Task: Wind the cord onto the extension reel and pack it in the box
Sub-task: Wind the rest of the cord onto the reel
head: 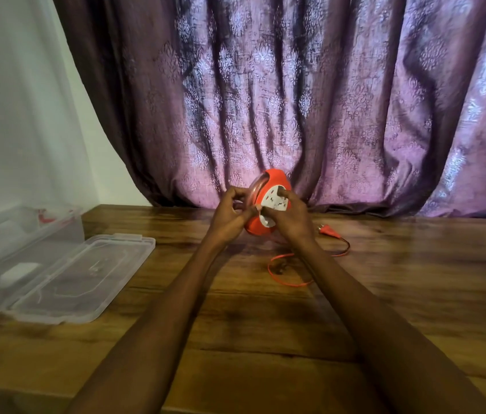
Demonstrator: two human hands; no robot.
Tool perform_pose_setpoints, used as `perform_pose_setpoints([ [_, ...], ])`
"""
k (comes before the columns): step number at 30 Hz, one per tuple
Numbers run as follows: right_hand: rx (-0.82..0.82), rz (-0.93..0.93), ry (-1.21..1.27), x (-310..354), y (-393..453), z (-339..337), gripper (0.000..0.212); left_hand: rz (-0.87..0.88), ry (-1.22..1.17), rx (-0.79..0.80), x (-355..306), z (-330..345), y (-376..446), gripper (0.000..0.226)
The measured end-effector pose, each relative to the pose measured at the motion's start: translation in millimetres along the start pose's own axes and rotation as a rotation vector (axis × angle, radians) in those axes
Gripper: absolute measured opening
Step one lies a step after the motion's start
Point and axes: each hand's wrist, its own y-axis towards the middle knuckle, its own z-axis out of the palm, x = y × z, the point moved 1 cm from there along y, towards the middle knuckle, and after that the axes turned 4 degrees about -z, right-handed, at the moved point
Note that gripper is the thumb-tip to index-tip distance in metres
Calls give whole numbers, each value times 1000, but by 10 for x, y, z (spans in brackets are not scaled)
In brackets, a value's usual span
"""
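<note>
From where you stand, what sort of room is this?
Probably a room in a home: a patterned purple curtain hangs to a wooden table by a plain white wall, with a clear plastic storage box open on it.

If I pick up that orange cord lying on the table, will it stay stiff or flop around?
Probably floppy: the orange cord lies in loose curves on the table, so it would likely droop and dangle. The plug at its end looks chunkier, so that end may swing. It seems thin and light, so it could slide when tugged by the reel.
</note>
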Motion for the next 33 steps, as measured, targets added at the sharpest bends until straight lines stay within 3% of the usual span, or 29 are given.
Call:
perform_pose_setpoints([
  [4,-36,125,183,-87,6,66,68,21,21,-4,86,14,-22,33],
  [8,-86,342,521,-42,56,53,52,54,15,-7,89,90,-50,33],
  [10,-105,428,539,-6,58,20,50,16,-26,-30,71,149,-78,32],
  [13,-19,411,524,57,70,-73,39,-60,-129,-119,62,151,-71,32],
  [15,57,311,385,81,88,-147,31,-147,-247,-188,47,74,-50,32],
  [17,89,85,-15,41,99,-196,31,-207,-333,-215,45,-24,-3,28],
  [20,-6,-366,-598,-40,19,-215,24,-240,-280,-189,78,-140,58,13],
  [22,51,-719,-769,-57,-18,-174,19,-259,-261,-167,92,-214,80,6],
  [24,179,-932,-815,-57,-15,-141,28,-298,-275,-139,109,-277,94,5],
  [28,260,-968,-1066,-41,15,-104,58,-341,-290,-88,117,-348,124,8],
  [33,176,-943,-1252,-81,-8,-66,56,-324,-201,-39,84,-285,100,24],
])
